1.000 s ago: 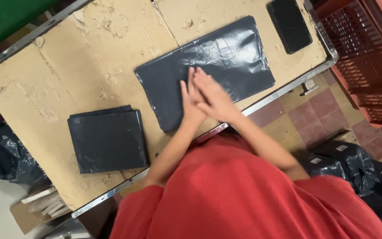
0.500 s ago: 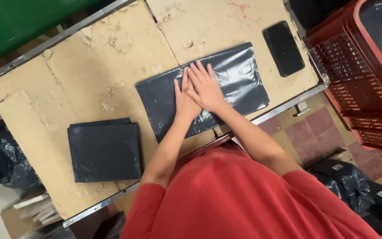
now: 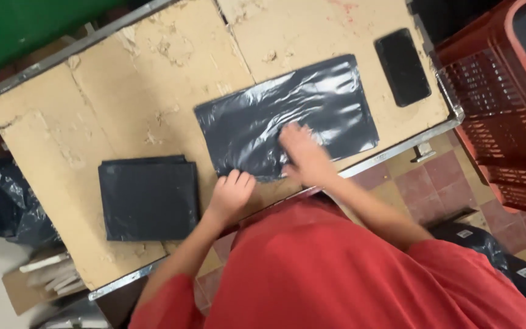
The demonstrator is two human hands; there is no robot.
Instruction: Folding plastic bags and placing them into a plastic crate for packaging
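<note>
On the cardboard-covered surface (image 3: 153, 91), toward its near edge, lies a black plastic bag (image 3: 287, 116), flat and glossy. Its long axis runs roughly parallel to the near edge, tilted slightly so that the end nearest the right corner sits farther from the person than the opposite end. The bag's near long side lies just beside the metal-trimmed near edge.

Right hand (image 3: 302, 155): palm down, resting on the bag near the middle of its near long side. The forearm comes in from the near edge. The hand is blurred; the fingers appear laid flat and extended across the plastic, a spread grip pressing rather than pinching.

Left hand (image 3: 231, 194): placed at the bag's near left corner, at the near edge of the surface. The fingers are curled under, knuckles up, touching the corner of the bag. Whether the curled grip actually pinches the plastic cannot be told.

A stack of folded black bags (image 3: 148, 198) lies toward the near left corner of the surface, apart from the flat bag. A dark phone (image 3: 403, 67) lies near the right edge. A red plastic crate (image 3: 506, 116) stands beyond the right edge, off the surface.
</note>
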